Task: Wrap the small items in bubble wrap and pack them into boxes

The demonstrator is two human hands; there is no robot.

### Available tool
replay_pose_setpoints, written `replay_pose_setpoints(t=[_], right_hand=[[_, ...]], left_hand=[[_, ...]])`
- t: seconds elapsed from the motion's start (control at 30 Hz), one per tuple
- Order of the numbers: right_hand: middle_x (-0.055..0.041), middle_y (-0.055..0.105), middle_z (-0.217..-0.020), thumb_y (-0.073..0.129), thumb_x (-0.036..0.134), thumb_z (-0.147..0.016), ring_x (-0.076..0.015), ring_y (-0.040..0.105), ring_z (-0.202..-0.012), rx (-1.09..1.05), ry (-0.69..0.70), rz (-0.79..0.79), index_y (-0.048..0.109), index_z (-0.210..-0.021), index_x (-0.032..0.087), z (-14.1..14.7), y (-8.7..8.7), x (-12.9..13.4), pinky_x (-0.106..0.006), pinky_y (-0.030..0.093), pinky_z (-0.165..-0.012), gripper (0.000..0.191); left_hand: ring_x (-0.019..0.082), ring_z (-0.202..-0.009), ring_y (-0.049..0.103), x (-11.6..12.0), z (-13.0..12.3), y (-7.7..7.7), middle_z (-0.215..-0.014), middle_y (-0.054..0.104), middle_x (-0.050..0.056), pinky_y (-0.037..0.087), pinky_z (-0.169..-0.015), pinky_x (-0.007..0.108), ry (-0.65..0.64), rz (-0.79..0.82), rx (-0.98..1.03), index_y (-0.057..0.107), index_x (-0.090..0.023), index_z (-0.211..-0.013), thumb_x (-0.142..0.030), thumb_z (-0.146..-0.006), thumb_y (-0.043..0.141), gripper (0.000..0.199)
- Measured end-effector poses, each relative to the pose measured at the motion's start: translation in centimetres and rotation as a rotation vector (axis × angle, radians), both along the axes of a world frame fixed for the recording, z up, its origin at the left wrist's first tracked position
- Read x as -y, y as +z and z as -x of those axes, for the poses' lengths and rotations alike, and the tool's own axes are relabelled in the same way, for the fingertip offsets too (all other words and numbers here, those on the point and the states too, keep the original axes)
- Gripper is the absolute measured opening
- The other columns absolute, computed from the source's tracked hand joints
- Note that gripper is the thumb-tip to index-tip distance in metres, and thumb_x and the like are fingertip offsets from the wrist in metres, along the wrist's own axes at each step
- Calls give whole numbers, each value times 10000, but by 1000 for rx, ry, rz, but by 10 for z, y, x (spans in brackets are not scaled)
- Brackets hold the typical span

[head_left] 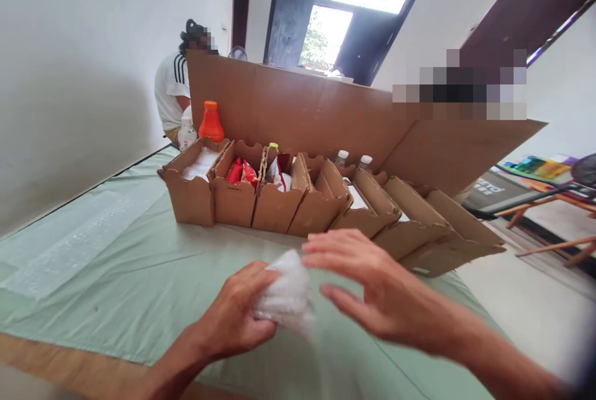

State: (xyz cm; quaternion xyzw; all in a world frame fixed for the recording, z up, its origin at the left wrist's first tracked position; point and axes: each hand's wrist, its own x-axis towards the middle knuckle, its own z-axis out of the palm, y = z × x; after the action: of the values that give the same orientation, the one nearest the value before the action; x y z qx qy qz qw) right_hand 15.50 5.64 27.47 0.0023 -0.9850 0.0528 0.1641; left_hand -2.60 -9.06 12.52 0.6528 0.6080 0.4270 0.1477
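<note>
Now, far left, a strip of clear plastic flat on the green cloth. Next, left hand, thumb and fingers closed round a whitish plastic packet, held in front of the cardboard boxes. Right hand: fingers loosely parted, grip free, tips just beside the packet; blurred, cannot tell whether touching.

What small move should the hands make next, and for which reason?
Probably the right hand should move in to steady the whitish bundle: this hand is open beside the bundle, not touching it, and only the left hand grips it.
</note>
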Motion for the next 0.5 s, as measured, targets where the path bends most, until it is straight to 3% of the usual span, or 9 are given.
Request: replay_pose_setpoints(t=[0.07, 0.13, 0.2, 0.3, 0.37, 0.5], right_hand=[[-57, 757, -1199, 532, 182, -938, -217, 681, -1132, 15, -123, -54, 726, -1176, 226, 32, 9, -32, -358, 482, -993, 310], [-71, 762, -1181, 502, 163, -935, -235, 669, -1140, 119, -301, -216, 739, -1168, 213, 77, 19, -74, -367, 460, -977, 336], [-91, 725, -1269, 486, 124, -912, -272, 587, -1267, 328, -455, -447, 736, -1201, 218, 128, 23, -114, -396, 410, -996, 393], [-161, 743, -1178, 575, 103, -838, -330, 582, -1228, 508, -524, -506, 789, -1038, 162, 196, 12, -156, -435, 383, -971, 299], [-171, 762, -1059, 666, 114, -771, -340, 615, -1134, 580, -540, -492, 803, -911, 156, 226, -3, -172, -448, 379, -963, 200], [-132, 767, -978, 748, 177, -728, -314, 634, -1035, 627, -568, -447, 796, -827, 192, 246, -24, -186, -428, 396, -931, 111]], left_hand=[[265, -1018, 668, -1, 19, -14, -1137, 707, 60, 521, -956, 408, 38, 185, 31, 566, -270, -1401, -125, -647, 579, 768], [295, -1080, 642, -5, 33, -30, -1191, 691, 93, 499, -994, 440, 99, 327, 18, 329, -230, -1590, -172, -667, 586, 960], [322, -1151, 605, -10, 41, -44, -1258, 654, 144, 470, -1040, 463, 143, 427, -8, 172, -162, -1641, -206, -685, 589, 1044], [345, -1202, 565, -15, 43, -56, -1308, 617, 193, 433, -1084, 470, 173, 488, -70, 274, -95, -1596, -230, -696, 591, 963], [343, -1190, 562, -17, 42, -58, -1296, 629, 183, 434, -1074, 463, 174, 469, -94, 393, -107, -1524, -222, -691, 590, 864], [312, -1071, 596, -19, 42, -55, -1150, 696, 112, 466, -979, 427, 164, 396, -76, 600, -182, -1282, -186, -667, 587, 615]])
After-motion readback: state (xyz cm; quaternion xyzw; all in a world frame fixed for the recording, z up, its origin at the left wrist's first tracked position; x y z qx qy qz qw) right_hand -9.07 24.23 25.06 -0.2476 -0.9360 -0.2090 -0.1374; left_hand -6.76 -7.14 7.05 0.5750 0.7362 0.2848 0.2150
